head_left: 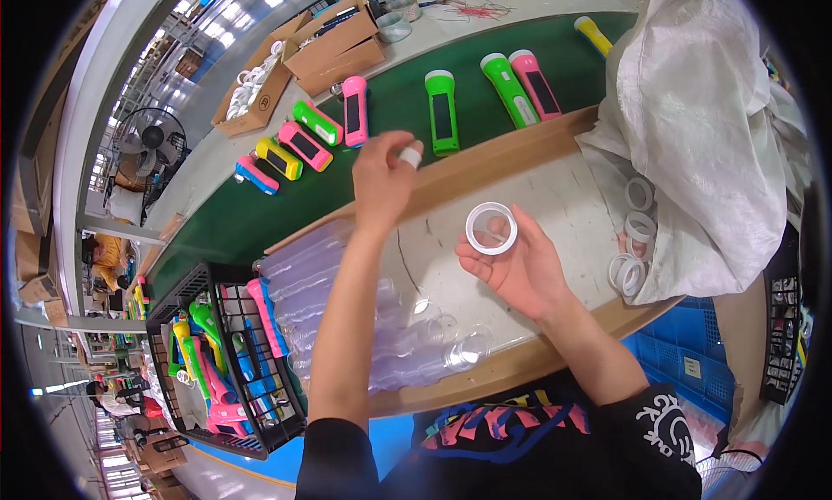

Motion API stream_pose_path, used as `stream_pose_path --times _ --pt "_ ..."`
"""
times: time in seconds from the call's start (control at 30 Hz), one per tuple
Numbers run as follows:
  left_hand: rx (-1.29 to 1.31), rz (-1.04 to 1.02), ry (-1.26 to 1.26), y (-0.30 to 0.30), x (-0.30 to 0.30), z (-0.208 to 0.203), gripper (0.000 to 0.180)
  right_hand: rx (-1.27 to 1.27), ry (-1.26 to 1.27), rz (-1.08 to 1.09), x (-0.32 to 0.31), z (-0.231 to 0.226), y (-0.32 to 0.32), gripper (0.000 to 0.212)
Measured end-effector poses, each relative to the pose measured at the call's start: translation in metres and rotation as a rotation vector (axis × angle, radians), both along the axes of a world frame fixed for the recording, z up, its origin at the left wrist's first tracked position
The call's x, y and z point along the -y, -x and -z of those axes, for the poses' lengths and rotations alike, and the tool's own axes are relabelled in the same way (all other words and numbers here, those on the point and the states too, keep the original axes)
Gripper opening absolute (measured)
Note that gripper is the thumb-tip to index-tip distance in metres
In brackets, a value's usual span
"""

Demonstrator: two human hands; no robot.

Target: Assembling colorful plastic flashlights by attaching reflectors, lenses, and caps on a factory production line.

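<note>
I hold a round white plastic ring (490, 250) in my right hand (522, 270), the fingers curled around it, its circular opening turned upward over the shallow brown cardboard tray (555, 197). My left hand (384, 186), farther forward near the tray's far edge, pinches a small white piece (411, 156) too blurred to make out. Left of my right hand, rows of clear plastic cylinders (303, 273) lie in the tray, partly behind my left forearm. At its right end, loose white rings (641, 215) lie against a white woven sack (693, 153). Beyond the tray, green, pink and yellow flashlights (442, 112) lie along a dark green belt (394, 110); more fill a black plastic basket (286, 431) on my left.
</note>
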State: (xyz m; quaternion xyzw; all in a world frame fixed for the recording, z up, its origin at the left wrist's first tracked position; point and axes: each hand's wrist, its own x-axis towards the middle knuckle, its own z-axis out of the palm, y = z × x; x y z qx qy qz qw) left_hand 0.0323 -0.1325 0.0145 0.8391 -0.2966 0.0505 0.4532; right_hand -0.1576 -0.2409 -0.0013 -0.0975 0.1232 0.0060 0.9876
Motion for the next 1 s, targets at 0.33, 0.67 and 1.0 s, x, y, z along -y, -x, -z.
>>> stream_pose_path --times 0.33,0.67,1.0 --pt "-0.18 -0.061 -0.657 -0.045 0.112 0.038 0.092 -0.025 0.17 0.054 0.008 0.002 -0.004 0.036" --pt "-1.344 0.894 0.622 -0.03 0.014 0.003 0.071 -0.011 0.064 -0.039 0.007 -0.006 0.002 0.042" --pt "-1.436 0.819 0.843 0.0 -0.013 0.003 0.07 -0.11 0.184 -0.054 0.007 0.008 0.001 0.026"
